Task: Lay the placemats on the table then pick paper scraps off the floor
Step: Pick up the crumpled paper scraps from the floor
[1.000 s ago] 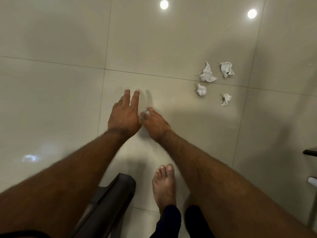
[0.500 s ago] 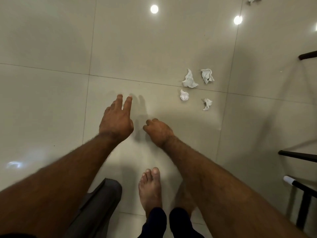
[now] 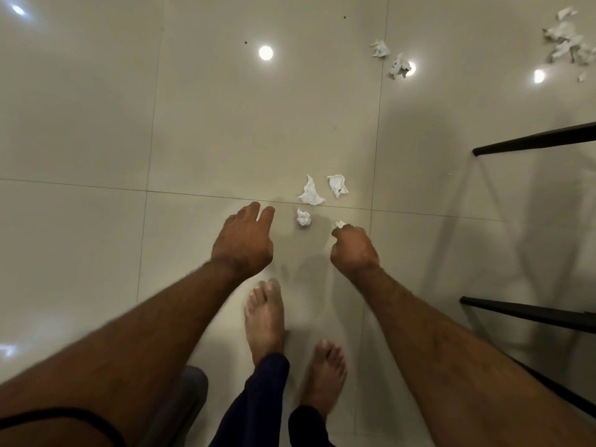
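right hand [image 3: 354, 250]: grip clenched on small white crumpled paper scrap [image 3: 339, 224] | left hand [image 3: 243, 241]: grip released | round white paper ball [image 3: 303, 217] between both grips

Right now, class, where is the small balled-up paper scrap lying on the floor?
In the head view, the balled-up scrap lies centre frame between the left hand and right hand, just below the tile seam.

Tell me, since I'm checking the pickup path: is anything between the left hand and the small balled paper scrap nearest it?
Nothing visible. Only bare tile floor lies between the left hand and the balled scrap. The right hand is off to the side, at another scrap.
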Tool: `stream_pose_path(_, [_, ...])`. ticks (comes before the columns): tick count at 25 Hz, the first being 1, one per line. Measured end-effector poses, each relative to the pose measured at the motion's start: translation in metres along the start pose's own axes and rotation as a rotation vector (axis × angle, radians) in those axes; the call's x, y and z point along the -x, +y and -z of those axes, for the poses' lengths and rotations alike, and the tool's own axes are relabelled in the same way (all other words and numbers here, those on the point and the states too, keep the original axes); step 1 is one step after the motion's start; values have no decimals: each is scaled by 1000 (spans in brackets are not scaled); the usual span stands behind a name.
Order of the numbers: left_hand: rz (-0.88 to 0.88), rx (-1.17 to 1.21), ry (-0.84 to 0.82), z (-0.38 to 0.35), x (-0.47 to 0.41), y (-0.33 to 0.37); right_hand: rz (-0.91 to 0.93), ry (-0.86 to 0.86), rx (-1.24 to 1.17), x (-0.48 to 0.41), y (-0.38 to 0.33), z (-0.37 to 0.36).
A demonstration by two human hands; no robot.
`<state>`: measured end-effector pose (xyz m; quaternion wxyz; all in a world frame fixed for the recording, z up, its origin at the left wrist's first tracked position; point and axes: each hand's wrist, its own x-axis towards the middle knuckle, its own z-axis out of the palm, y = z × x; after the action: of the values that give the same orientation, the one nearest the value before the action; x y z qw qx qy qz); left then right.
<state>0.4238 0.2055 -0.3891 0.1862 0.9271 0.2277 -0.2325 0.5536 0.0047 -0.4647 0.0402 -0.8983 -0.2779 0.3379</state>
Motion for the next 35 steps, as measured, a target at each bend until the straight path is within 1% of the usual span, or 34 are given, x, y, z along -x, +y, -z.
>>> stream_pose_path(3, [-51,-6,-3,-17,-29,6,-81,111,-88,-20,11,-16])
stream_pose_path(7, [-79,-48,-30,-32,-52,-5,-137,185,-119,-45,9,-30])
stream_pose_path(13, [-39,-57,-79,-36,-67,-27,-191,93,-38,-66,1,-42])
stream_pose_path(15, [-38,-48,-79,-33,-69,-27,-184,64,-53,-69,-3,-43])
stream_pose_path(16, [-42,-43,-78,-32,-70,-26,-180,61,-99,-71,-5,-43])
stream_pose_path(19, [-49,-20,-70,-21,-72,-23,-198,122,-385,-68,-11,-35])
stream_pose_path(21, [-42,-5,-70,-11,-70,-21,-195,127,-425,-61,-23,-24])
stream_pose_path(24, [-67,-15,-79,2,-69,-18,-110,95,-349,-61,-40,-11])
stream_pose_path(27, [-59,-14,-48,5,-83,-23,13,36,-270,-74,-55,-18])
stream_pose_path(30, [-27,-5,-46,-1,-95,-28,159,-41,-39,-82,-65,-39])
stream_pose_path(32, [-17,4,-53,-8,-97,-31,193,-52,44,-81,-66,-49])
stream_pose_path(35, [-5,7,-69,-14,-97,-32,222,-31,44,-81,-60,-49])
